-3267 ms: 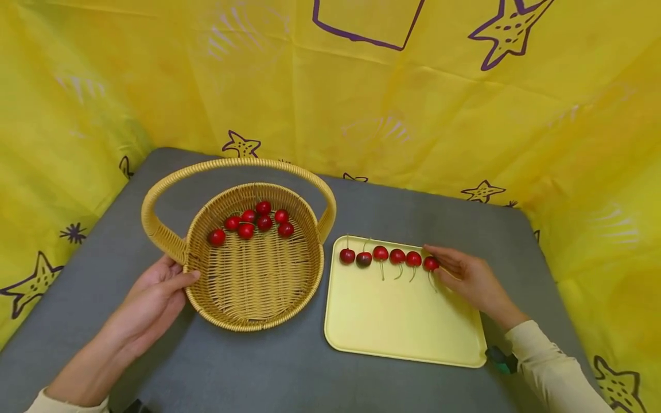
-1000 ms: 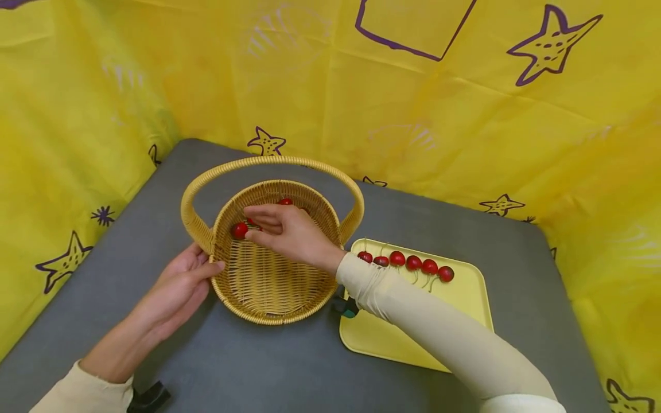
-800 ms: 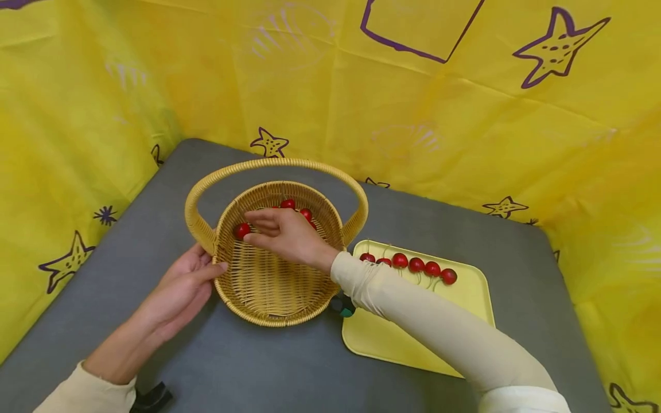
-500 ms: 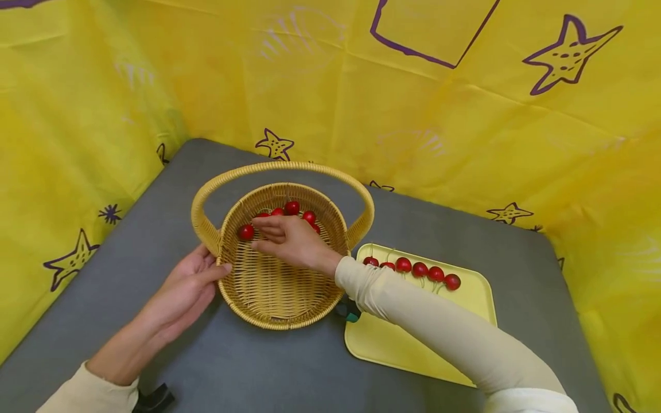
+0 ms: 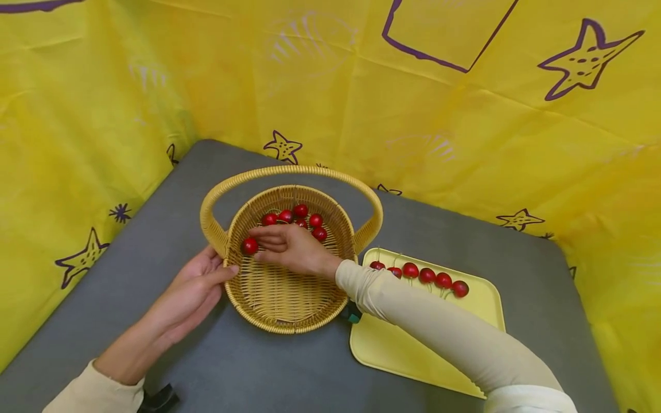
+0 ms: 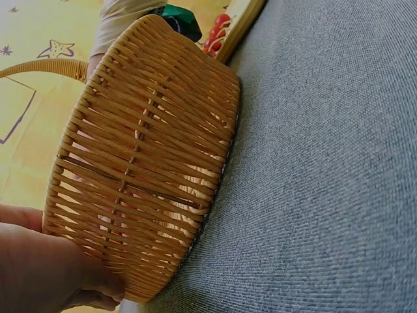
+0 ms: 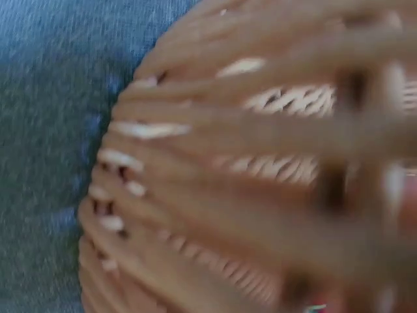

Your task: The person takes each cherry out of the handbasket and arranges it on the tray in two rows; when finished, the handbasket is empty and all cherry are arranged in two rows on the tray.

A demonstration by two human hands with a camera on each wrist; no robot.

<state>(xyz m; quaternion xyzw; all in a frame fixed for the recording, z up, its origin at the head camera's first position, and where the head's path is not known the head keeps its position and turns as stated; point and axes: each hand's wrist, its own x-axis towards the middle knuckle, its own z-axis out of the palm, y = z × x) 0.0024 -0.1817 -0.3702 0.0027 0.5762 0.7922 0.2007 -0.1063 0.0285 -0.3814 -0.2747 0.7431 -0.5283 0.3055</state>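
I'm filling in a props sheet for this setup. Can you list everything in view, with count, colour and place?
Table: one, grey, under everything else that stands here
Backdrop: one visible expanse, yellow with purple patterning, behind and beside the table
Tray: one, pale yellow, on the table, right side
Basket: one, tan, on the table, left of the tray
Basket cherries: seven visible, red, inside the basket; more may be hidden
Tray cherries: six, red, in a row toward the tray's far edge
Dark items: two, black, one partly green; lower left and by the tray's left edge
Sleeves: two, cream, lower left and right
Left hand: one, bare, gripping the basket's left rim
Right hand: one, bare, in or over the basket
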